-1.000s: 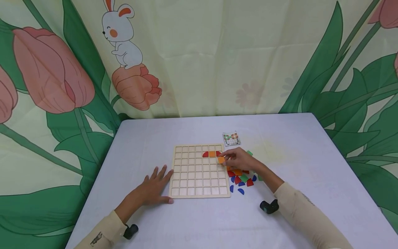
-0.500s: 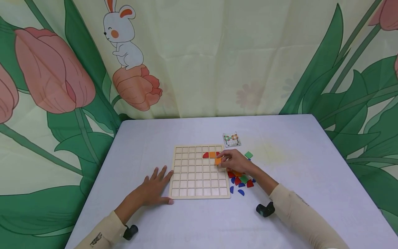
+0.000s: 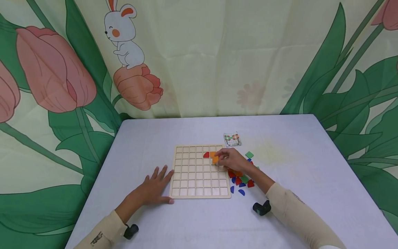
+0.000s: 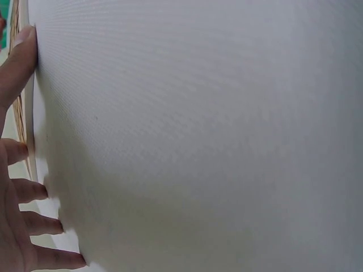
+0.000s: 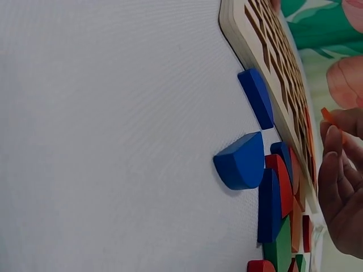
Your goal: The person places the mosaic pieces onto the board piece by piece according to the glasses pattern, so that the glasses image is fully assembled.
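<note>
My right hand (image 3: 231, 160) pinches an orange tile (image 3: 215, 159) over the board (image 3: 199, 193). My left hand (image 3: 154, 188) lies flat, fingers spread, on the worktop (image 3: 295, 152). Two far-row tiles sit placed; most cells stay empty.

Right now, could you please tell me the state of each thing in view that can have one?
Wooden grid board: flat on the table, most cells empty.
Red quarter-round piece: seated in the board.
Orange square piece: pinched by the right hand, above the board.
Left hand: flat, touching the board's left edge.
Loose pieces: piled beside the board.
Pattern card: lying flat.
</note>
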